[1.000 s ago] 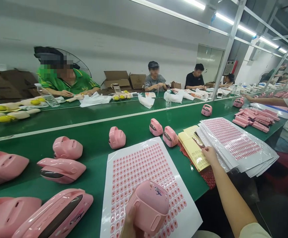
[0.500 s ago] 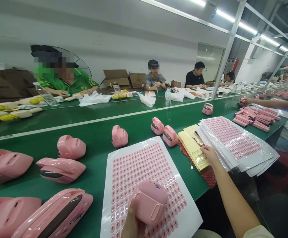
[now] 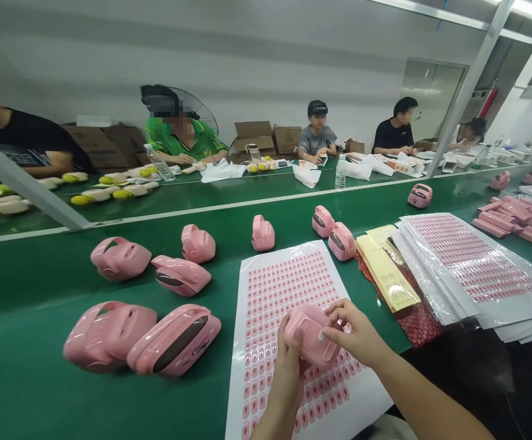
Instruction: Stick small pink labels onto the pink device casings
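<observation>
My left hand [image 3: 288,366] is wrapped round a pink plastic housing [image 3: 314,342], rounded with a slot-shaped recess on its side, held tilted above a white sheet of stickers [image 3: 284,287]. At the housing's right side is my right hand [image 3: 351,330], thumb and fingers drawn together against it. A small pale or clear bit shows by those fingers; I cannot make out what it is. Rows of small pink oval stickers with red marks cover the sheet. Right of it lie yellow label sheets [image 3: 387,272] on red bubble wrap [image 3: 419,327].
Several pink handled housings [image 3: 183,342] stand on the green bench [image 3: 27,379] to the left and behind the sheet. A stack of plastic-covered sticker sheets [image 3: 472,263] and a pile of pink parts [image 3: 523,220] are at right. People sit across the bench, near a water bottle [image 3: 340,173].
My right hand has left the yellow label sheets and come to the housing in my left hand. The housing has turned slightly. The view has swung left.
</observation>
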The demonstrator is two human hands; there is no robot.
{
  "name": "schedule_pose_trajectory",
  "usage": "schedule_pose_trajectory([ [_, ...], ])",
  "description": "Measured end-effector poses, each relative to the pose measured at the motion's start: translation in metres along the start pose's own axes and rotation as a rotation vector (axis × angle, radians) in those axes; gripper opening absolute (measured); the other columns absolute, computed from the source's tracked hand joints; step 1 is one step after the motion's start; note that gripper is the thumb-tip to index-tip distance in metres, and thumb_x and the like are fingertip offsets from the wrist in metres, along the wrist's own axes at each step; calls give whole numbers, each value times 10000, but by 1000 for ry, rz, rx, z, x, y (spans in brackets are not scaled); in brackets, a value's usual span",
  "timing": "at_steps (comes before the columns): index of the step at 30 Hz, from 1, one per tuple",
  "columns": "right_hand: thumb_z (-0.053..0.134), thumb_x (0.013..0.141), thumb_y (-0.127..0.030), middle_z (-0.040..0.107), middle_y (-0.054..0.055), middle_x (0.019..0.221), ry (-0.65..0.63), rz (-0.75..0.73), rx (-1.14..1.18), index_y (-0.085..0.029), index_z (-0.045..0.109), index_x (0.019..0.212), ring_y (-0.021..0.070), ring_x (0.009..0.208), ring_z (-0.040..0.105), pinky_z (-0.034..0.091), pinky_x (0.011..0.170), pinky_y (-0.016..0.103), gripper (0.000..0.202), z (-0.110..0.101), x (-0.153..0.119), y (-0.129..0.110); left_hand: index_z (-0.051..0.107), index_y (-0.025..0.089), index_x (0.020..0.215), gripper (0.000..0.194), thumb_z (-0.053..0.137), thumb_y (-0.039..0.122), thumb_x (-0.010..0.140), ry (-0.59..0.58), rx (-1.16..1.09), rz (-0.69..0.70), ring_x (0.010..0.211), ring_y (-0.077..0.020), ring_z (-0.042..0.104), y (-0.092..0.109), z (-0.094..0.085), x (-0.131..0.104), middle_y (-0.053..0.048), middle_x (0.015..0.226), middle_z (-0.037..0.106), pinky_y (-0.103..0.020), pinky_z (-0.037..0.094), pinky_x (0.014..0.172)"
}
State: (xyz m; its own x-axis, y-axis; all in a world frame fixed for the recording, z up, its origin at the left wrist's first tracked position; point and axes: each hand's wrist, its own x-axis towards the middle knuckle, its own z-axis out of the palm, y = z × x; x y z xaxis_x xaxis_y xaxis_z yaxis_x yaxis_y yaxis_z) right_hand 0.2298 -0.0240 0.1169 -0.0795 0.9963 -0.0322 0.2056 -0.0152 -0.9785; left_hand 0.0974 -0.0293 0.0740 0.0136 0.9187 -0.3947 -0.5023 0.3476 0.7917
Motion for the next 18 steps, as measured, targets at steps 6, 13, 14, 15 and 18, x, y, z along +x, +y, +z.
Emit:
schedule_pose_trajectory([
  [6, 637, 662, -275, 482, 22, 885, 24, 0, 6, -197, 585, 612, 161, 821, 520, 469, 733, 314, 106, 5, 0, 2, 331, 296, 1312, 775, 641, 567, 655, 22, -36, -35, 989, -291, 583, 0, -1, -1, -120, 1193, 546, -368, 502, 731],
  [13, 592, 714, -202, 512, 65, 927, 173, -275, -284, -202, 578, 664, 208, 889, 515, 461, 769, 376, 52, 14, -3, 11, 335, 302, 1310, 760, 650, 540, 661, 30, -57, -25, 906, -259, 617, -1, -2, 0, -94, 1114, 597, -346, 503, 698],
  [14, 574, 728, -185, 520, 73, 933, 208, -375, -353, -205, 575, 667, 217, 895, 509, 454, 776, 391, 64, 15, -4, 13, 342, 295, 1309, 760, 653, 536, 659, 34, -58, -27, 888, -255, 622, -2, -3, 1, -94, 1103, 602, -344, 504, 688],
  [15, 558, 740, -168, 527, 79, 935, 234, -479, -412, -209, 572, 669, 222, 894, 504, 449, 777, 401, 82, 17, -6, 14, 353, 282, 1304, 758, 655, 535, 656, 37, -60, -29, 873, -254, 627, -2, -3, 2, -98, 1094, 606, -341, 504, 678],
  [18, 538, 767, -173, 533, 73, 902, 263, -697, -445, -221, 570, 697, 216, 863, 504, 453, 747, 386, 91, 18, -11, 12, 410, 229, 1272, 738, 650, 547, 651, 37, -71, -21, 857, -260, 633, -4, -4, 3, -109, 1058, 624, -340, 506, 662],
])
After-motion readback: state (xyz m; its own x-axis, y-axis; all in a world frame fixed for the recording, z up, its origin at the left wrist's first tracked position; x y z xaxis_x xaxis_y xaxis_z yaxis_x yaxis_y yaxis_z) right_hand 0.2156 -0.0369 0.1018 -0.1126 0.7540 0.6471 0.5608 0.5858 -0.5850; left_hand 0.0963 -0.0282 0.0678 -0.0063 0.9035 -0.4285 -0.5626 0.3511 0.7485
